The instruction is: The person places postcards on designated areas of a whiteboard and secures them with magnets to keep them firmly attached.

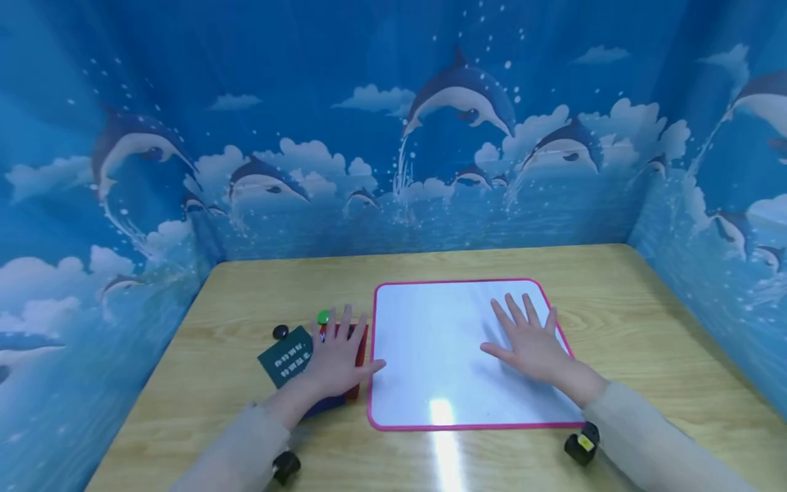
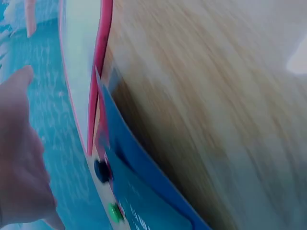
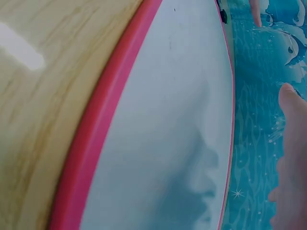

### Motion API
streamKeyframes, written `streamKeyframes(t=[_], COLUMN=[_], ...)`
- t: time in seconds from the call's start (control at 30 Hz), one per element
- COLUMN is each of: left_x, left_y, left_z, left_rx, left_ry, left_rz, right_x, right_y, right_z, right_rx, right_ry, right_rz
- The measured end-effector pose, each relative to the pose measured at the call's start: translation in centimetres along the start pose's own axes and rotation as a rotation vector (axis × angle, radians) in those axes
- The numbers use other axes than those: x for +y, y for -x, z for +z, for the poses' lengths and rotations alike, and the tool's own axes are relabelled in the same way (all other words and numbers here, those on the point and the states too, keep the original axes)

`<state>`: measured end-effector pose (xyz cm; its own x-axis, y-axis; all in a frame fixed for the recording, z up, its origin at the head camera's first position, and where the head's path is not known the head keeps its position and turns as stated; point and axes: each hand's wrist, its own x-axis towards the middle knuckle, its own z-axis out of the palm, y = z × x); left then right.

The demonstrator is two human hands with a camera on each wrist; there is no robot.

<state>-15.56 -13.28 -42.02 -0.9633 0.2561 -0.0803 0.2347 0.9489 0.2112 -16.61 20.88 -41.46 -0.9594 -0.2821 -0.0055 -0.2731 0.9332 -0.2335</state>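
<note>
A whiteboard (image 1: 430, 355) with a pink rim lies flat on the table. Over its right part my right hand (image 1: 531, 348) is held with fingers spread, casting a shadow on the white surface. My left hand (image 1: 337, 359), its fingers also spread, hovers over a small pile of cards left of the board. In that pile a dark green card (image 1: 285, 357) with white writing shows, along with a red card (image 1: 361, 348) and a blue card (image 1: 324, 406), both partly hidden by the hand. Neither hand holds anything.
Behind the cards sit a black round magnet-like piece (image 1: 280, 332) and a green one (image 1: 323, 316). The wooden table (image 1: 627, 328) meets a blue dolphin-print curtain (image 1: 344, 225) at the back and sides. Light glares off the board's front edge.
</note>
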Motion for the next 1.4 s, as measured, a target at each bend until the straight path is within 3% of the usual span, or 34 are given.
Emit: streamKeyframes(t=[0.2,0.5,0.7,1.03,1.4], left_x=[-3.0,-7.5,-9.3,-10.2,-10.8], left_y=[1.4,3.3,4.1,4.6,4.0], left_z=[-0.8,-3.7,-3.6,-2.8,-2.1], left_rx=[-0.037,-0.196,-0.238,-0.208,-0.146], left_ry=[0.002,0.056,0.051,0.070,0.058], left_rz=[-0.133,-0.343,-0.427,-0.424,-0.389], right_x=[0.3,0.7,1.4,3.7,7.3], right_y=[0.2,0.2,0.4,1.2,3.0], right_z=[-0.2,0.0,0.1,0.4,0.3], right_rx=[0.010,0.008,0.012,-0.032,-0.057], right_ry=[-0.012,-0.003,0.004,-0.062,0.012], right_rz=[-0.002,0.008,0.019,0.061,0.125])
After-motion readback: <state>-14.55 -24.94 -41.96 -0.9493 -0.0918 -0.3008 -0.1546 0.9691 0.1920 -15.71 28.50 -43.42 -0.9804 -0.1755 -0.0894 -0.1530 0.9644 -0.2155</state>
